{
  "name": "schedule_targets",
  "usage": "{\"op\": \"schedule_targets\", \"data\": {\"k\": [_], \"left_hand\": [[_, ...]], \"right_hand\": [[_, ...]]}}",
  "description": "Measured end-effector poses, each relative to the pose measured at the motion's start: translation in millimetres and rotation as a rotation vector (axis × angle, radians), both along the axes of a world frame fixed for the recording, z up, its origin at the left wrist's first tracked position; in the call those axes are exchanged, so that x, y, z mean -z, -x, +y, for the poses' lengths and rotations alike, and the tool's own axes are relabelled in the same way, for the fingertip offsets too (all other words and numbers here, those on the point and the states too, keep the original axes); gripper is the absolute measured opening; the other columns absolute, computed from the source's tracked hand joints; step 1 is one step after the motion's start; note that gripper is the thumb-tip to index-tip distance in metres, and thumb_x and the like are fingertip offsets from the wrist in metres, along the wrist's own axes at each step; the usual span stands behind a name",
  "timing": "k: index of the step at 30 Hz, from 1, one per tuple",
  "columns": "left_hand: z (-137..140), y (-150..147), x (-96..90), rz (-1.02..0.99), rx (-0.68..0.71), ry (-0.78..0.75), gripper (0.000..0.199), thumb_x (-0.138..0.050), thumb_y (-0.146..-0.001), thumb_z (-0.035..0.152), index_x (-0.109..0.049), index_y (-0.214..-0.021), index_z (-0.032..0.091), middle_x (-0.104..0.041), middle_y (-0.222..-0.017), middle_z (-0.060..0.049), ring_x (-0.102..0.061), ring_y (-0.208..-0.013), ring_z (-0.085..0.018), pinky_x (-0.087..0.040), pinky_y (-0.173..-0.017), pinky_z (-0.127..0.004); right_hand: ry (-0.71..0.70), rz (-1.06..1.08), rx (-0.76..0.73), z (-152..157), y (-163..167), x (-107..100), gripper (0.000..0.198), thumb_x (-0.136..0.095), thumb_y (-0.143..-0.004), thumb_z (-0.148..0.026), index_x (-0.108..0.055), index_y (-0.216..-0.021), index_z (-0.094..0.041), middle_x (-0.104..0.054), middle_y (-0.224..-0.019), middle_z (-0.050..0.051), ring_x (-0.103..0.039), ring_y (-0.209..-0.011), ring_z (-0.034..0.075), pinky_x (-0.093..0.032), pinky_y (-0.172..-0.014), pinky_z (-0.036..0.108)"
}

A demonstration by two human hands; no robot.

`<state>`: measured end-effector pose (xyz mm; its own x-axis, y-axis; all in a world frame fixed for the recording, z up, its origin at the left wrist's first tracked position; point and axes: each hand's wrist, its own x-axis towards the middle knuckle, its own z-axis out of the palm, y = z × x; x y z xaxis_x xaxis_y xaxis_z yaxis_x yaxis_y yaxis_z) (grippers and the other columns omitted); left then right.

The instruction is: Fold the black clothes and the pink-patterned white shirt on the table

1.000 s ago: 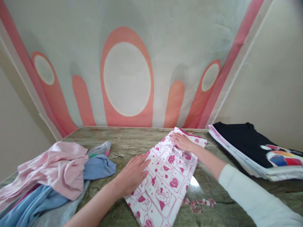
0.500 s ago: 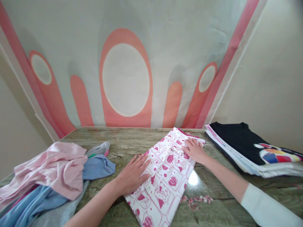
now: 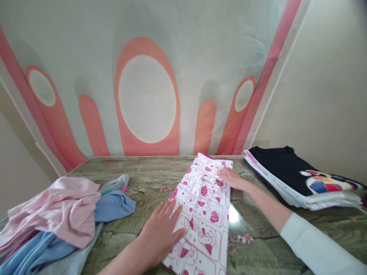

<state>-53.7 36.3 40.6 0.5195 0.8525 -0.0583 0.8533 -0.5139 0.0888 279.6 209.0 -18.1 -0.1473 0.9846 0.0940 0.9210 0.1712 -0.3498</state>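
Observation:
A white garment with a pink cartoon print (image 3: pixel 197 214) lies in a long folded strip on the table, its lower end cut off by the frame. My left hand (image 3: pixel 162 231) rests at its left edge, palm down with the fingers stretched out. Near the far end, my right hand (image 3: pixel 231 177) lies flat on the cloth from the right side, fingers extended. Neither hand grips the fabric. A darker pink edge shows at the top of the strip.
On the left is a loose heap of clothes, with a pink piece (image 3: pixel 65 206) over blue and grey ones. A neat stack of folded clothes topped by a black T-shirt (image 3: pixel 278 168) stands at right. Behind the wood-patterned table (image 3: pixel 137 168) rises a printed backdrop (image 3: pixel 189 49).
My left hand has slid down along the garment's left edge toward me. The strip now lies straighter, its far end shifted left. My right hand stays near that end. The view has turned slightly.

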Motion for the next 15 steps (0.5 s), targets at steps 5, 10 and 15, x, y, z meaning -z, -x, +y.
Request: {"op": "schedule_targets", "data": {"k": [5, 10, 15], "left_hand": [[-26.5, -26.9, -4.1, 0.062, 0.018, 0.082, 0.06, -0.047, -0.082, 0.056, -0.049, -0.128, 0.017, -0.044, -0.132, -0.021, -0.042, -0.12, -0.038, -0.033, -0.095, -0.054], [-37.3, -41.3, -20.9, 0.043, 0.117, 0.16, 0.046, -0.048, -0.083, 0.049, -0.059, -0.112, 0.016, -0.06, -0.109, -0.019, -0.055, -0.102, -0.036, -0.039, -0.087, -0.053], [-24.1, -31.9, -37.3, -0.074, 0.119, 0.192, 0.03, -0.04, -0.089, 0.035, -0.058, -0.109, 0.022, -0.061, -0.105, -0.01, -0.056, -0.098, -0.027, -0.041, -0.087, -0.043]], "right_hand": [[-0.006, 0.076, -0.072, 21.7, 19.0, -3.6, 0.048, -0.035, -0.087, -0.053, -0.054, -0.11, -0.015, -0.058, -0.117, 0.012, -0.053, -0.108, 0.025, -0.04, -0.09, 0.035], [-0.071, 0.122, -0.16, 33.7, 45.8, 1.1, 0.044, -0.044, -0.085, -0.049, -0.051, -0.113, -0.017, -0.051, -0.128, 0.011, -0.047, -0.116, 0.024, -0.033, -0.097, 0.036], [-0.114, 0.14, -0.21, 40.0, 63.0, -2.1, 0.038, -0.042, -0.086, -0.046, -0.056, -0.106, -0.017, -0.053, -0.126, 0.01, -0.047, -0.115, 0.023, -0.032, -0.097, 0.036]]}}
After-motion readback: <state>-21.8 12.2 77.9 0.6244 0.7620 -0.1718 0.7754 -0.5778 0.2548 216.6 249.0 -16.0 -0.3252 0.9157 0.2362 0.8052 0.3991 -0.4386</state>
